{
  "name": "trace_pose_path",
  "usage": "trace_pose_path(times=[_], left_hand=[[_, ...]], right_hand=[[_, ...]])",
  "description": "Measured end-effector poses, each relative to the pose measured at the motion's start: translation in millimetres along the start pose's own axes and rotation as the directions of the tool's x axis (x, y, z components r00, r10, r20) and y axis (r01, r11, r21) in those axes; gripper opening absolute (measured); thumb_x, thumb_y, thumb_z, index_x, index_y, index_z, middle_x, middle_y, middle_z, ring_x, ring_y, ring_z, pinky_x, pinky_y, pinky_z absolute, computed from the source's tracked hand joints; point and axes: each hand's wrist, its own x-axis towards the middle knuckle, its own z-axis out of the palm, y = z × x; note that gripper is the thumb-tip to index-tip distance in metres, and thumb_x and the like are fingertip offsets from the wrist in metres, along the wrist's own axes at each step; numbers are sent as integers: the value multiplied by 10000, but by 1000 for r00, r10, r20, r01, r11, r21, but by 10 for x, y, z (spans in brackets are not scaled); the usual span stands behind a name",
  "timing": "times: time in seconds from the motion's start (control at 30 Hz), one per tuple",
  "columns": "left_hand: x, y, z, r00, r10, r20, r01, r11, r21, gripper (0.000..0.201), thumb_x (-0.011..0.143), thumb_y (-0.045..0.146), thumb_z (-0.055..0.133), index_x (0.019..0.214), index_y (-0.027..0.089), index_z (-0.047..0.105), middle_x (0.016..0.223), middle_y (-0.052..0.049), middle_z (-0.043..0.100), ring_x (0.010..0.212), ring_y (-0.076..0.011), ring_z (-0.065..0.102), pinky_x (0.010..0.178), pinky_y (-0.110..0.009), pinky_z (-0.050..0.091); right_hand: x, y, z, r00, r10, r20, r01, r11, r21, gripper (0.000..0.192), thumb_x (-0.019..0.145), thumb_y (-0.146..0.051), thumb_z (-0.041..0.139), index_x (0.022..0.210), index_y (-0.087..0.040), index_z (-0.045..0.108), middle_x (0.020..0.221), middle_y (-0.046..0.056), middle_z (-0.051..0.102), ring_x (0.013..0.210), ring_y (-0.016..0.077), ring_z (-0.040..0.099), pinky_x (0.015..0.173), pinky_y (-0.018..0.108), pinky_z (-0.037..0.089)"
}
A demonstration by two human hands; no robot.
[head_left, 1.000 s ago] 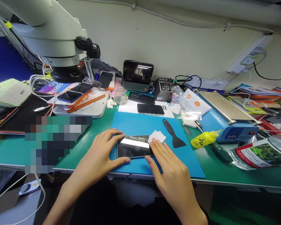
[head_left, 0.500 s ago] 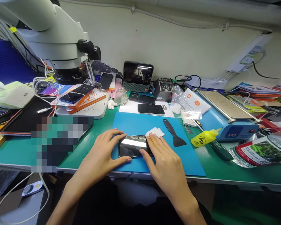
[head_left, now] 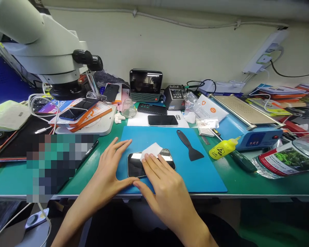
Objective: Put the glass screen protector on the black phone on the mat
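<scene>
At the far left a microscope (head_left: 41,51) hangs over a white base piled with phones in orange packaging (head_left: 79,111), beside a dark tablet (head_left: 18,137) and a loose white cable.

The left hand (head_left: 110,171) lies open and flat on the blue mat (head_left: 195,171), fingers spread along the left edge of the smartphone (head_left: 136,164), thumb at its near corner, bracing rather than gripping. The smartphone lies screen up near the mat's front edge, its glass throwing back a bright bar of light. It looks thin, stiff, smooth and probably slippery, and the glass is likely fragile, so the sides and corners seem the safest hold.

The right hand (head_left: 162,185) is open too, fingertips pressing a white wipe (head_left: 151,150) onto the screen's upper middle. The wipe looks soft and light.

To the right, clear of the hands, lie a black plastic scraper (head_left: 189,145) on the mat and a yellow squeeze bottle (head_left: 222,148) just off it. Behind are 2 dark phones, a glass jar (head_left: 128,108), a small monitor (head_left: 146,82) and a blue heating plate (head_left: 247,127). Nothing crowds the smartphone.
</scene>
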Motion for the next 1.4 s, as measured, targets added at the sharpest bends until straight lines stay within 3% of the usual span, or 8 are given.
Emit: trace_pose_path(times=[0.17,0.4,0.53,0.63,0.77,1.07,1.27,1.4], left_hand=[[1,-65,70,1000,-2,-17,2,1000,13,973,916,430,814,1671,444,200,1693,-93,439,1643,-409,268,1265,-669,345],[12,-81,117,1000,2,-29,0,997,74,1003,888,412,829,1670,431,202,1484,-89,652,1525,-415,465,1203,-663,397],[14,-76,109,999,26,-20,-25,996,82,971,893,360,797,1671,420,219,1424,-60,688,1465,-386,539,1249,-669,327],[12,-93,117,999,39,-16,-38,996,84,925,910,327,749,1668,416,227,1420,-45,695,1456,-363,558,1274,-680,283],[9,-156,146,996,88,-30,-83,989,120,858,924,326,693,1661,358,255,1536,-115,628,1472,-385,547,1253,-690,314],[13,-49,114,998,61,6,-61,989,131,844,919,231,659,1657,367,272,1601,-78,569,1586,-335,419,1325,-641,216],[-1,-130,128,997,80,-3,-78,983,163,857,890,226,653,1654,344,283,1620,-88,551,1575,-362,427,1309,-649,241],[3,-148,139,995,97,11,-97,982,161,857,892,237,659,1650,336,272,1634,-93,539,1572,-360,432,1306,-646,250]], right_hand=[[37,-62,53,1000,0,-15,0,1000,-11,541,1113,-449,512,1430,-43,678,1517,169,650,1406,313,649,1215,470,519],[-287,-73,-36,980,-169,-102,162,984,-81,549,1052,-520,617,1294,-49,763,1395,175,734,1303,312,726,1153,411,570],[-167,-88,-15,993,-108,-44,107,994,-3,476,1085,-443,573,1343,-83,745,1418,148,732,1335,298,707,1181,423,551],[46,-128,75,999,-34,-6,34,996,83,470,1115,-421,517,1399,-102,712,1472,128,707,1386,278,671,1233,429,503],[241,-186,215,1000,13,-14,-10,987,159,531,1104,-483,536,1418,-86,695,1479,141,705,1405,272,655,1285,424,437],[-61,-253,195,992,-70,-107,84,988,128,545,1053,-465,620,1383,-41,707,1440,181,722,1364,305,685,1250,423,480],[210,-188,192,1000,-29,5,28,980,196,492,1096,-463,566,1381,-90,714,1450,134,728,1386,269,668,1295,422,422],[276,-166,246,1000,-26,10,23,976,219,471,1092,-429,587,1378,-76,713,1452,137,727,1398,270,657,1313,417,393]])
